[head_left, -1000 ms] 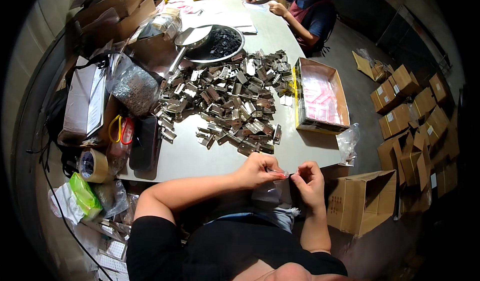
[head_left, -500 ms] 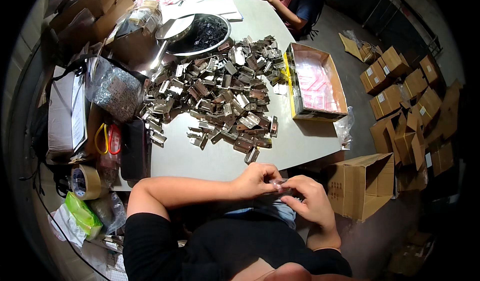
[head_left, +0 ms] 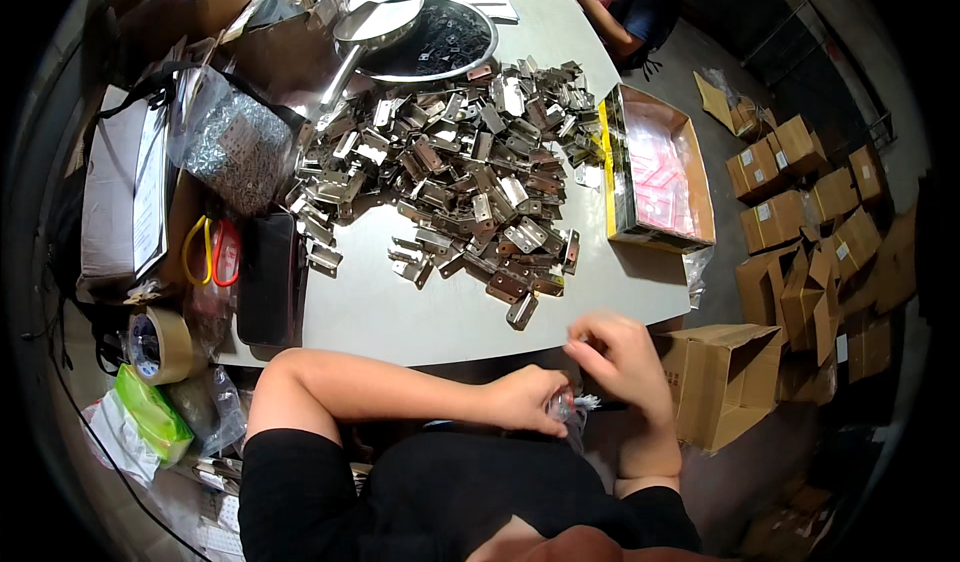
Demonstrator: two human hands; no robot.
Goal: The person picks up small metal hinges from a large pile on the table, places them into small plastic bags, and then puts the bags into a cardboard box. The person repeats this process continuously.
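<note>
My left hand (head_left: 532, 399) is closed around a crumpled clear plastic bag (head_left: 572, 405) with some red on it, low in front of my body near the table's front edge. What lies inside the bag is hidden by the fingers. My right hand (head_left: 625, 357) is raised just to the right of the bag, apart from it. Its fingers are curled and smeared by motion, so I cannot tell if they hold anything. Beyond both hands, a heap of metal brackets (head_left: 480, 177) with holes spreads over the white table (head_left: 400, 322), one bracket (head_left: 521, 310) lying nearest to me.
An open box (head_left: 697, 232) of red-and-clear plastic bags stands on the right. Behind the heap, a metal bowl (head_left: 492, 54) holds dark small parts beside a pan-shaped scoop (head_left: 345, 77). Scissors (head_left: 222, 252), tape (head_left: 165, 345) and a dark case (head_left: 268, 287) lie left. Cartons (head_left: 725, 377) stand right; another person (head_left: 635, 7) sits beyond.
My right hand has come off the plastic bag and lifted slightly up. My left hand keeps the bag and has moved lower, toward my body. The whole view has shifted a little.
</note>
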